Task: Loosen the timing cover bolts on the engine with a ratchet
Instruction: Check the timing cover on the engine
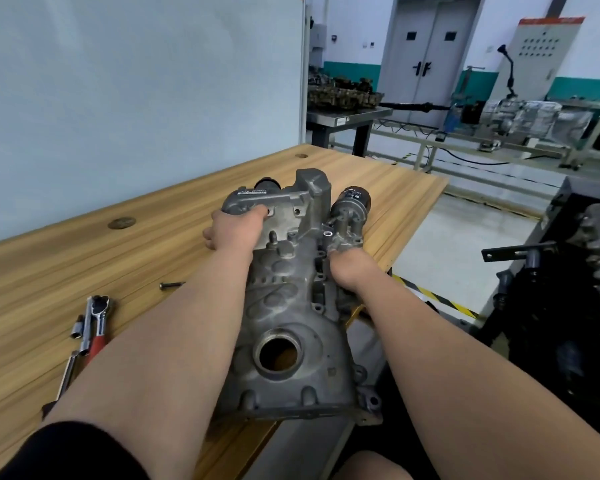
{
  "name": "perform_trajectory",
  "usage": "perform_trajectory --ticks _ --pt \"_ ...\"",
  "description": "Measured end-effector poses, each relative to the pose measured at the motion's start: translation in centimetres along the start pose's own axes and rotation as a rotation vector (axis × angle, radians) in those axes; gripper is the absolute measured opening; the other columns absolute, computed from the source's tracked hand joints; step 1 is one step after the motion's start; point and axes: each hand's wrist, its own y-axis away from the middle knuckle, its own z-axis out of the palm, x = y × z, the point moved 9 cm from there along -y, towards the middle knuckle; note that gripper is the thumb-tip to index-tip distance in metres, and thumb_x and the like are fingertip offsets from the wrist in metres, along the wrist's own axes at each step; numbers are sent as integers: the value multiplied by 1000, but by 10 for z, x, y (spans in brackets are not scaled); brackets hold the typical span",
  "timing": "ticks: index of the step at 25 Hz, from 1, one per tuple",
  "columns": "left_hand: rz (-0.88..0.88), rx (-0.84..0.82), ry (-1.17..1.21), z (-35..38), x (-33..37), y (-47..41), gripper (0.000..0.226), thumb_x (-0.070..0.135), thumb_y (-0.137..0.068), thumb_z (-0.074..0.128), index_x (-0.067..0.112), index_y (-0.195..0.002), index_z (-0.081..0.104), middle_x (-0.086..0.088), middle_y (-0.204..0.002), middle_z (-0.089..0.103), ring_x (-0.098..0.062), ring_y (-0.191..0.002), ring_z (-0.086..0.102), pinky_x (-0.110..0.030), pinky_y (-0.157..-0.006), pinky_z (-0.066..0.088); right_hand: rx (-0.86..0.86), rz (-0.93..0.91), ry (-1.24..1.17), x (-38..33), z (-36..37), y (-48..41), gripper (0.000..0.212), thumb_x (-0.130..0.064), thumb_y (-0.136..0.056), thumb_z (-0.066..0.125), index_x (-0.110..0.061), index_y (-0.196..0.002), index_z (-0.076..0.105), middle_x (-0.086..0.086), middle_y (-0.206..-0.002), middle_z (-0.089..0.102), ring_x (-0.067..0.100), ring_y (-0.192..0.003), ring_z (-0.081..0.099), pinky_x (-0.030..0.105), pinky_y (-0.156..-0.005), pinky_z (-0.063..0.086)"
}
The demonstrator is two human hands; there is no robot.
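Note:
The grey cast timing cover [288, 306] lies lengthways over the wooden table [84, 258], its near end past the table's edge. My left hand [238, 230] grips the cover's far left part, with the fingers curled over its top. On the right side my right hand [350, 268] holds the cover just below the oil filter housing [350, 209]. The ratchet [96, 323], with its red handle, lies on the table to the left, partly hidden by my left forearm. A loose bolt [171, 285] lies near it.
A socket [78, 328] and an extension bar [68, 372] lie beside the ratchet. The dark engine block [579, 289] on its stand is at the right. Behind the table are a white partition, a bench with engine parts [343, 95] and a gearbox rig.

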Motion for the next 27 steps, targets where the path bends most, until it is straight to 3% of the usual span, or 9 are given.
perform_trajectory --ticks 4,8,13,15,17,19,21,23,27 --pt "66 52 46 -6 14 14 86 48 -45 68 22 -124 47 -11 -128 38 -31 -118 40 -32 -80 35 83 -10 -23 2 -10 17 34 -16 -101 32 0 -113 59 21 -121 61 33 -110 56 29 -79 38" --pt "240 81 125 -26 62 59 83 45 -49 67 22 -126 46 -12 -129 38 -31 -120 39 -34 -88 37 247 -21 -152 1 -50 55 31 -25 -101 38 -3 -92 58 22 -107 65 33 -90 56 27 -70 34" --pt "552 84 327 -66 129 168 76 41 -52 62 23 -124 47 -3 -118 37 -27 -119 41 -33 -100 39 370 -88 -169 -5 -124 143 31 -22 -101 37 2 -105 57 23 -109 64 38 -105 58 30 -71 36" --pt "641 76 415 -82 145 223 73 37 -52 61 23 -123 48 0 -117 36 -26 -120 42 -27 -99 37 409 -116 3 -8 -166 196 35 -32 -100 35 -7 -92 58 15 -94 64 36 -99 60 32 -70 40" --pt "760 40 463 -92 159 278 70 32 -54 63 24 -122 49 4 -117 35 -23 -121 40 -21 -98 34 697 -173 108 -19 -235 256 46 -52 -92 32 -14 -84 56 4 -81 61 33 -96 62 33 -66 42" --pt "941 -8 441 -99 165 337 70 23 -55 68 19 -123 49 7 -115 37 -23 -121 38 -19 -99 31 959 -225 -163 -21 -297 305 67 -67 -81 39 -16 -120 54 9 -118 61 33 -117 54 43 -88 48" --pt "1146 -89 369 -99 167 396 71 19 -56 70 14 -124 50 -5 -122 40 -27 -121 37 -22 -104 30 921 -110 -337 -2 -322 324 93 -64 -77 59 -10 -145 25 20 -144 38 37 -130 40 45 -107 37" --pt "1282 -152 290 -99 170 439 72 24 -56 68 13 -125 50 -15 -127 39 -28 -122 36 -31 -108 32 913 12 -352 28 -331 338 85 -46 -78 71 -9 -141 27 22 -139 37 37 -121 45 38 -102 40" --pt "1328 -165 433 -117 163 476 67 25 -60 63 3 -122 49 -17 -121 38 -31 -118 40 -39 -106 37 1144 -164 -332 38 -357 404 56 -33 -79 68 -22 -128 43 4 -117 38 22 -89 48 25 -86 38"
